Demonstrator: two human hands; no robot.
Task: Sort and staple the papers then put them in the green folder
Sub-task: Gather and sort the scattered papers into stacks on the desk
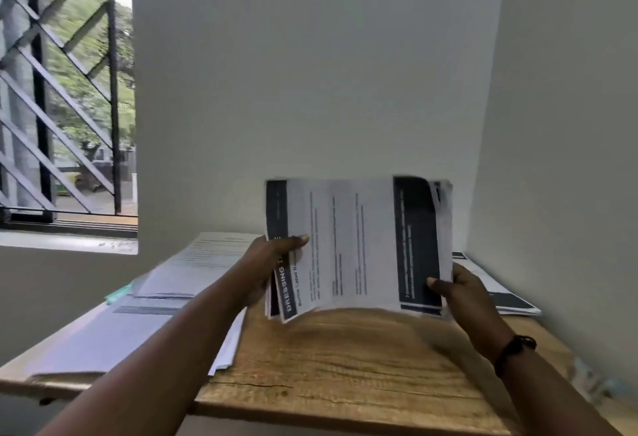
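A wooden table (345,366) stands against a white wall, with loose sheets (138,332) spread over its left part and further printed pages (497,294) at its right rear. A sheaf of papers (359,246), dark-banded at both ends, is held upright above the table centre. The left hand (266,266) pinches its left edge, thumb on the front sheet; the right hand (462,294) pinches its lower right corner likewise.

The small print on the white, dark-banded sheaf of papers (359,246) is blurred; the flat white paper stacks (138,328) at left smear beyond reading.

Paper stacks (193,263) left on table (345,366)
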